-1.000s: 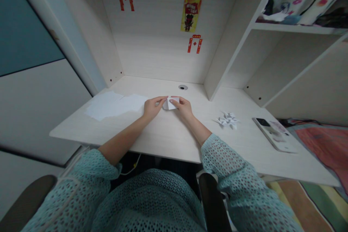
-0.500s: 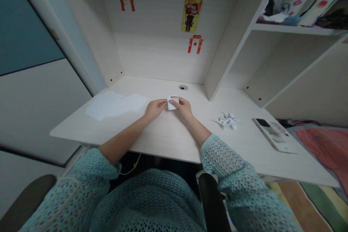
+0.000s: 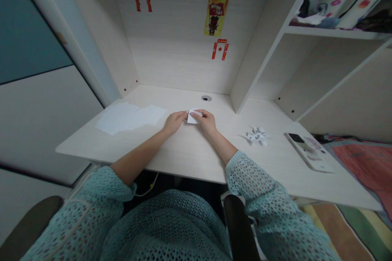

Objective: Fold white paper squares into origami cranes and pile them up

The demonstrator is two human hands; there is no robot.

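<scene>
A small folded white paper (image 3: 192,120) is between my hands above the middle of the desk. My right hand (image 3: 207,121) is closed on it, with the thumb on top and the fingers behind. My left hand (image 3: 175,122) is closed at the paper's left edge, its fingertips pinched together there. Flat white sheets (image 3: 122,118) lie on the desk to the left. Several small folded white paper pieces (image 3: 257,135) form a pile to the right of my right hand.
A phone (image 3: 308,153) lies on the desk (image 3: 190,161) at the right. Behind the hands is a round cable hole (image 3: 206,98). An upright panel (image 3: 260,49) stands at the back right, beside a shelf (image 3: 333,32) holding bags. A chair armrest (image 3: 240,228) is below.
The paper has turned slightly and moved a little left. My left fingers have shifted slightly at its left edge. My right hand keeps its hold.
</scene>
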